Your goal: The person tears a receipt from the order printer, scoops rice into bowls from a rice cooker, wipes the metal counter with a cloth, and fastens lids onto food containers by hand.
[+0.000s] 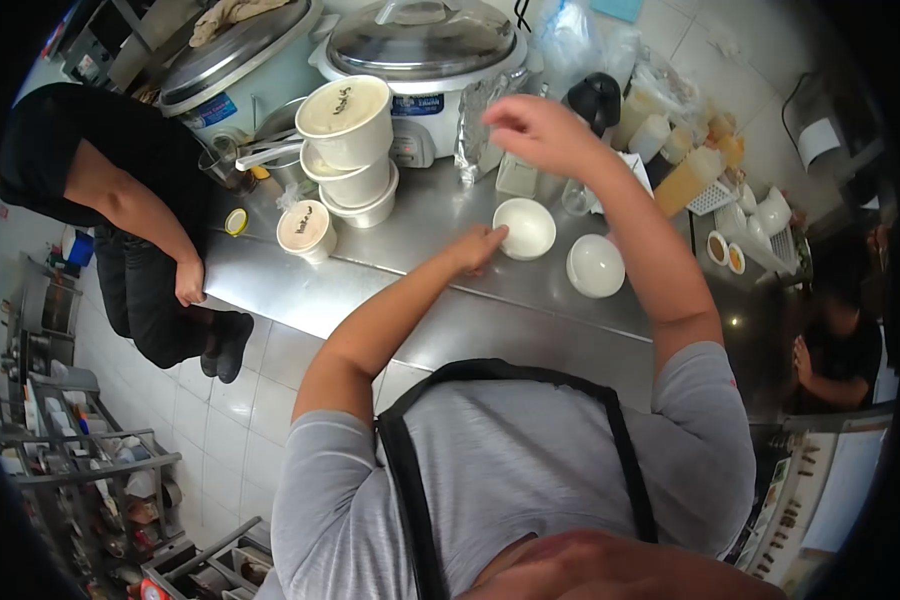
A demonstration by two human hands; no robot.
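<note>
Two smooth white bowls on the brushed steel counter (370, 300): the left hand (482, 250) has its fingers closed on the rim of the left bowl (526, 229), while the right bowl (596, 266) sits just beside it. Right hand (540, 130) is up in the air near some crinkly foil (475, 125), kinda blurry, fingers curled; can't tell if they're together. Lids on the top tub (344, 112) of a round stack and on the small tub (306, 230) have dark handwriting, can't really make it out. Both domed-lid cookers (420, 45) wear blue labels, print too tiny to read.
</note>
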